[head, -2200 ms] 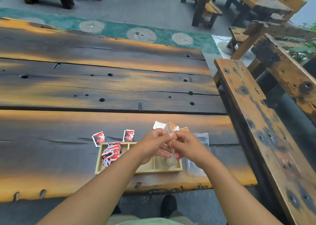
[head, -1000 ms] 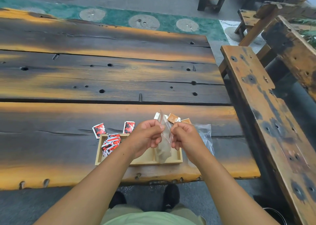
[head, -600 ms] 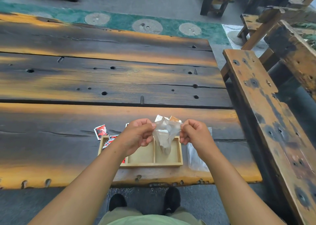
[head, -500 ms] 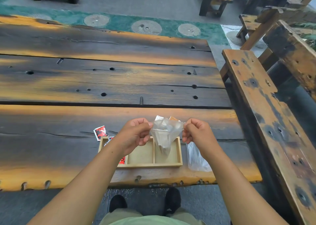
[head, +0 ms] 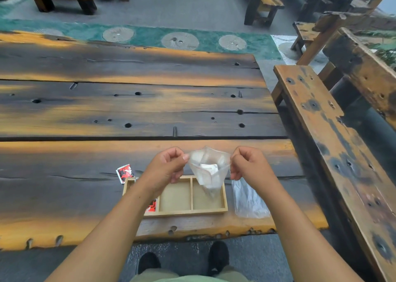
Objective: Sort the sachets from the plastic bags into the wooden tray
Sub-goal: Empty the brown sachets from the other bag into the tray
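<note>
My left hand [head: 166,167] and my right hand [head: 248,164] each pinch one side of a clear plastic bag's [head: 209,170] mouth, holding it pulled wide above the wooden tray [head: 206,211]. White sachets [head: 209,168] show inside the bag. The tray has three compartments; the middle and right ones look bare, and red sachets [head: 152,205] peek out of the left one under my left forearm. One red sachet [head: 125,172] lies on the table just beyond the tray's left corner.
A second clear plastic bag [head: 248,198] lies flat on the table right of the tray. The table's near edge [head: 192,232] runs just below the tray. A worn wooden bench [head: 334,144] stands close on the right.
My hands have drawn apart, pulling the bag's mouth from pinched shut to wide open. The loose sachets behind the bag are now hidden by it and my hands.
</note>
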Demonstrator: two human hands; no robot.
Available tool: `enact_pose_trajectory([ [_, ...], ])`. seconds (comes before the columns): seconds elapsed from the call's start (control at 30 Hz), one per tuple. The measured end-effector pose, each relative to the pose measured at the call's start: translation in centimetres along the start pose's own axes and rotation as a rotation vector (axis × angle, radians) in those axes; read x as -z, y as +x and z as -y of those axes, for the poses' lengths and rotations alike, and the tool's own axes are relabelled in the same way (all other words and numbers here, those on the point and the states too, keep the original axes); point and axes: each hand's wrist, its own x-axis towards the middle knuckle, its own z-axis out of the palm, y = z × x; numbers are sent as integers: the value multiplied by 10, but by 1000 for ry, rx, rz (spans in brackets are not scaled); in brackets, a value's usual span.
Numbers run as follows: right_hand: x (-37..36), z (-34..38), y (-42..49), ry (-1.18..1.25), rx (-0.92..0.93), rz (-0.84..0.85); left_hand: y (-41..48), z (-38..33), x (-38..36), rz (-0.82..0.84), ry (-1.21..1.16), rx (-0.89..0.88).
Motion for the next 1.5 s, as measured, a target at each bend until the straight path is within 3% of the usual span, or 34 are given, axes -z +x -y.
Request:
enact_pose_trajectory([
  [0.13, -12, 27, -5, 98, 46, -18, -8, 6, -12, -8, -105, 26],
  [0.33, -6, 83, -17, 245, 120, -30, -13, -19, -31, 196, 251, -77],
  [0.57, 6, 129, -44, 510, 180, 92, -20, -82, -36, 119, 208, -402],
  [0.73, 5, 145, -42, 706, 188, 158, -23, -103, -49, 71, 13, -498],
  [0.83, 6, 146, -39, 696, 260, 183, -15, -105, -54, 24, -151, -460],
  [0.9, 5, 142, -37, 620, 296, 114, -11, -104, -54, 16, -271, -419],
  [1.03, 0, 115, -29, 154, 386, -149, -6, -101, -49, 82, -427, -337],
  [1.1, -2, 99, -26, 43, 363, -59, -6, -100, -47, 124, -483, -305],
  [1.2, -8, 84, -23, 110, 285, 181, -4, -99, -45, 136, -498, -278],
  [1.33, -18, 71, -23, 205, 215, 369, -1, -97, -45, 126, -463, -270],
  [1.5, -15, 63, -26, 251, 132, 391, 5, -86, -42, 135, -433, -222],
])
